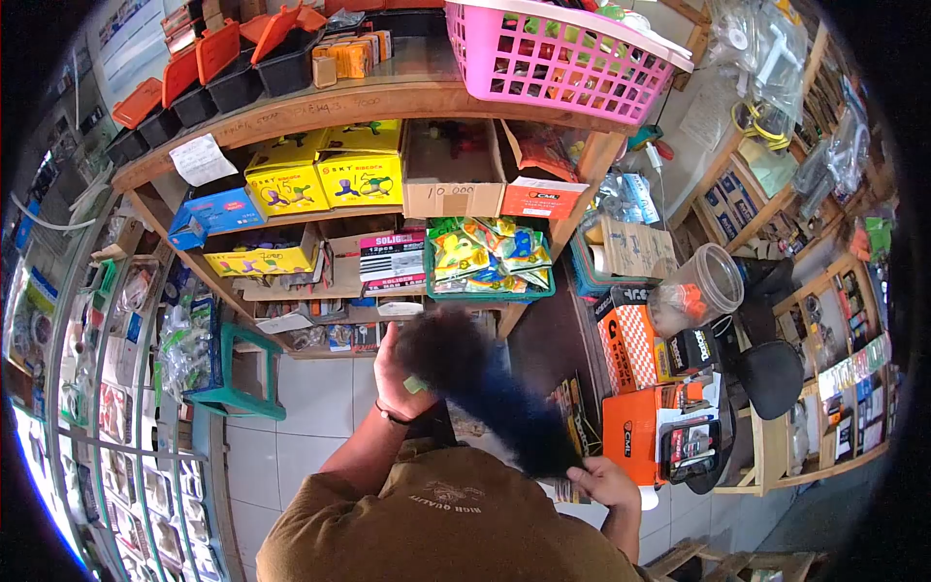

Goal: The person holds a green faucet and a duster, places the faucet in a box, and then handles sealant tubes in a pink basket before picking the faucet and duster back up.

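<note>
Your left hand (400,373) is raised before the lower shelves, fingers curled around the handle end of a dark feather duster (485,388); a green bit of the handle shows at the palm; the duster runs diagonally down to your right hand (603,482), whose fingers pinch its dark plumes near the tip; the duster is blurred; behind it sits a green basket (490,288) of coloured packets; an orange box (632,432) stands just right.

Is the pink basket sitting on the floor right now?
No, the pink basket stands on the top wooden shelf, high above the dark feather duster held in both hands.
</note>
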A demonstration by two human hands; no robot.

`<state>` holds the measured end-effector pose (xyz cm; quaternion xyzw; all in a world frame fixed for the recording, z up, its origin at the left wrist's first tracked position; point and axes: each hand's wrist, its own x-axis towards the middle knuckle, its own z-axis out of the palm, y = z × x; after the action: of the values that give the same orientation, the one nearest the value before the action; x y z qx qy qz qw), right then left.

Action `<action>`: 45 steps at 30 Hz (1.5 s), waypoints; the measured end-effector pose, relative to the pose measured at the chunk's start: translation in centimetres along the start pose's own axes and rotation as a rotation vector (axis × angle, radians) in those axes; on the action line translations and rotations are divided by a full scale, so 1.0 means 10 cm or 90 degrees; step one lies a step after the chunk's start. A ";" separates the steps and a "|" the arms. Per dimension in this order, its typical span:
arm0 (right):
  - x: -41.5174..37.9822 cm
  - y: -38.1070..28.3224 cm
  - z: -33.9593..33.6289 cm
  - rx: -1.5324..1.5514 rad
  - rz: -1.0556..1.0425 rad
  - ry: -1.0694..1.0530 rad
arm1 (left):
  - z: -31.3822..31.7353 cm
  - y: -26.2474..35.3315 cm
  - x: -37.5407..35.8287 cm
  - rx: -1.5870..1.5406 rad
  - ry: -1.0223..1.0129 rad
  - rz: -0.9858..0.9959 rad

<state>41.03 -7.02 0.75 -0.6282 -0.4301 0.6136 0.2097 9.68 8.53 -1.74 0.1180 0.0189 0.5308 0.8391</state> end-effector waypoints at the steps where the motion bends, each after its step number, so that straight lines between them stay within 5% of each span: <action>1: 0.00 0.01 -0.02 -0.080 -0.025 -0.052 | 0.05 -0.01 0.02 0.065 -0.061 0.021; 3: -0.02 -0.01 -0.06 -0.162 -0.049 -0.103 | 0.16 0.00 -0.09 0.025 -0.011 -0.010; 9: -0.07 -0.11 -0.03 -0.011 -0.014 0.048 | 0.05 -0.04 -0.09 -0.009 -0.019 0.018; 12: -0.07 -0.12 -0.04 -0.180 -0.145 -0.030 | 0.11 -0.06 -0.08 0.017 -0.054 0.039; 16: -0.02 -0.03 -0.06 -0.054 -0.035 0.060 | -0.17 -0.06 -0.09 0.008 0.014 0.017; 18: 0.01 0.06 -0.12 -0.170 -0.072 -0.064 | 0.16 -0.08 -0.13 0.016 0.023 0.022; 25: -0.04 0.03 -0.05 -0.071 -0.034 0.003 | 0.08 -0.05 -0.12 -0.096 -0.021 -0.016; 27: -0.04 0.05 -0.06 -0.102 -0.084 -0.076 | 0.18 -0.03 -0.15 0.003 -0.006 -0.025; 33: -0.01 0.03 0.02 -0.065 -0.033 -0.037 | 0.04 -0.04 -0.14 -0.051 0.091 0.004; 35: 0.05 0.10 0.00 -0.129 -0.078 -0.100 | 0.10 0.01 -0.15 0.009 -0.041 -0.033; 40: 0.04 0.02 -0.05 -0.196 -0.068 -0.179 | 0.09 0.03 -0.15 -0.010 -0.025 -0.035; 43: 0.05 -0.01 -0.06 -0.080 -0.068 -0.073 | 0.03 0.02 -0.08 0.018 -0.069 0.001; 45: 0.00 -0.14 -0.03 -0.126 -0.064 0.037 | 0.01 0.03 -0.10 -0.070 0.039 -0.032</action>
<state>40.93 -6.13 1.90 -0.6411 -0.5130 0.5384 0.1895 9.05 7.76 -1.64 0.0545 0.0184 0.5132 0.8563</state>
